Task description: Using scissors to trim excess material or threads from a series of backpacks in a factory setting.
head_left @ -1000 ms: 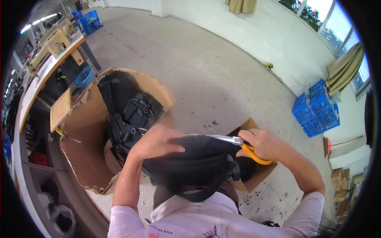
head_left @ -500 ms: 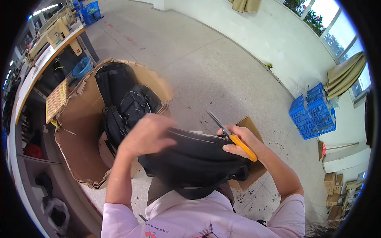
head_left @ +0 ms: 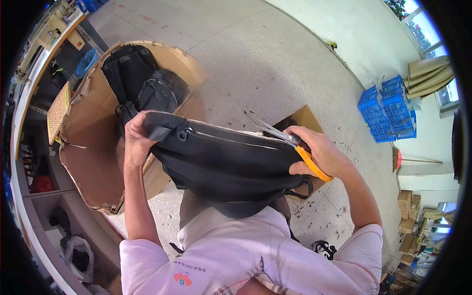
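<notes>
Grips [head_left: 136, 142] [head_left: 314, 155] on backpack [head_left: 226, 162] (boxes [head_left: 98, 147] behind)

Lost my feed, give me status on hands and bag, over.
Left hand grips black fabric backpack at its left end. Right hand holds orange-handled scissors at the bag's right end. Large open cardboard box of black bags stands beside, apart.

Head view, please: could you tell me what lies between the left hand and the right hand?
In the head view, the black bag spans the stretch from the left hand to the right hand, which holds orange-handled scissors.
</notes>
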The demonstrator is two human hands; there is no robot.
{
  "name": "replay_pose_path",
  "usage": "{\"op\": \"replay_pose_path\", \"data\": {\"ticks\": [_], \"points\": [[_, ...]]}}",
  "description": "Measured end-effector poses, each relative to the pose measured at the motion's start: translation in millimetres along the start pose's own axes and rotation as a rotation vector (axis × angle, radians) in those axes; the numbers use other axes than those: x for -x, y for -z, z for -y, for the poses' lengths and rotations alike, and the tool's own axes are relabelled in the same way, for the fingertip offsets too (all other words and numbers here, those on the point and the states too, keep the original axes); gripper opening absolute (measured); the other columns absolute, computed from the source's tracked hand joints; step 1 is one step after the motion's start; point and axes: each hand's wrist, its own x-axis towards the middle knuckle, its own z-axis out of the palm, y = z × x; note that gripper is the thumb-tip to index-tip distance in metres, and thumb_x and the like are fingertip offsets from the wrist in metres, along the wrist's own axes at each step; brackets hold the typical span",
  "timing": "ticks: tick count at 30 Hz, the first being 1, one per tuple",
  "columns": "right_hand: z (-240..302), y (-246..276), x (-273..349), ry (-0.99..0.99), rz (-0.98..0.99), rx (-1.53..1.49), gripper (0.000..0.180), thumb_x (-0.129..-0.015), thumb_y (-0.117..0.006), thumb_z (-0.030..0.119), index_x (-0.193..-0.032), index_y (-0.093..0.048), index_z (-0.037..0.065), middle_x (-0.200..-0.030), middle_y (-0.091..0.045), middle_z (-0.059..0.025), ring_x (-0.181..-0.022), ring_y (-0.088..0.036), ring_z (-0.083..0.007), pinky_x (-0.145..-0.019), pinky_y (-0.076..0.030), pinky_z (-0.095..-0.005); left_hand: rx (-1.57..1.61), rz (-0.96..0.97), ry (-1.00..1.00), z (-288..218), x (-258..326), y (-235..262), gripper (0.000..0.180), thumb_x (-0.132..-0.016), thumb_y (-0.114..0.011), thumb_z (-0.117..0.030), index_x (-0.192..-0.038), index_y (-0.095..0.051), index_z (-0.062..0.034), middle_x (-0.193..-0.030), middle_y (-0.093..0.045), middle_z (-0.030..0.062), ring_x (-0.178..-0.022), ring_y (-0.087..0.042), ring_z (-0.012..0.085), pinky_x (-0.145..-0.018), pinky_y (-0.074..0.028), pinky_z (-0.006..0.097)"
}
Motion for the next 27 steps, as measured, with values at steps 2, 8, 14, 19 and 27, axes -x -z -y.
{"op": "replay_pose_path", "data": {"ticks": [2, 8, 14, 19, 27], "points": [[9.2, 8.0, 1.2, -0.050, 0.097, 0.198, 0.073, -0.064, -0.073, 0.050, -0.116, -0.046, 0.007, -0.098, -0.053, -0.0153, -0.087, -0.054, -0.0289, -0.078, -0.043, -0.0371, 0.043, -0.018, -0.023, 7.8, 5.4, 2.0, 0.036, -0.057, -0.064, 0.016, -0.089, -0.061, -0.0007, -0.084, -0.060, -0.0009, -0.079, -0.055, 0.0074, -0.075, -0.044, 0.021], [17.1, 22.5, 0.3, 0.043, 0.184, 0.468, 0.074, -0.063, -0.070, 0.054, -0.117, -0.046, 0.009, -0.096, -0.052, -0.0160, -0.090, -0.053, -0.0322, -0.079, -0.043, -0.0390, 0.080, -0.074, -0.078, 11.0, 17.9, 2.4, 0.034, -0.056, -0.064, 0.015, -0.087, -0.062, -0.0006, -0.084, -0.062, 0.0008, -0.077, -0.056, 0.0087, -0.075, -0.044, 0.022], [19.9, 24.2, -9.9, 0.185, 0.238, 0.425, 0.055, -0.071, -0.067, 0.047, -0.102, -0.050, 0.006, -0.081, -0.055, -0.0138, -0.082, -0.055, -0.0313, -0.070, -0.044, -0.0364, -0.003, -0.121, -0.153, 7.1, 27.8, 0.8, 0.030, -0.057, -0.065, 0.010, -0.085, -0.062, 0.0003, -0.083, -0.063, 0.0021, -0.078, -0.055, 0.0086, -0.075, -0.043, 0.022], [15.8, 15.9, -9.1, 0.242, 0.215, 0.346, 0.047, -0.070, -0.070, 0.042, -0.091, -0.050, 0.005, -0.072, -0.055, -0.0120, -0.069, -0.056, -0.0319, -0.061, -0.044, -0.0375, 0.041, -0.180, -0.131, 7.6, 34.3, 1.9, 0.029, -0.057, -0.066, 0.010, -0.084, -0.062, -0.0003, -0.084, -0.063, 0.0026, -0.077, -0.056, 0.0097, -0.076, -0.044, 0.022], [18.6, 11.2, -6.0, 0.221, 0.216, 0.342, 0.048, -0.070, -0.070, 0.044, -0.092, -0.051, 0.006, -0.070, -0.055, -0.0118, -0.066, -0.056, -0.0302, -0.057, -0.044, -0.0361, 0.022, -0.182, -0.139, 8.3, 43.3, 4.6, 0.027, -0.055, -0.064, 0.010, -0.080, -0.061, 0.0005, -0.079, -0.063, 0.0051, -0.074, -0.057, 0.0109, -0.072, -0.043, 0.022]]}}
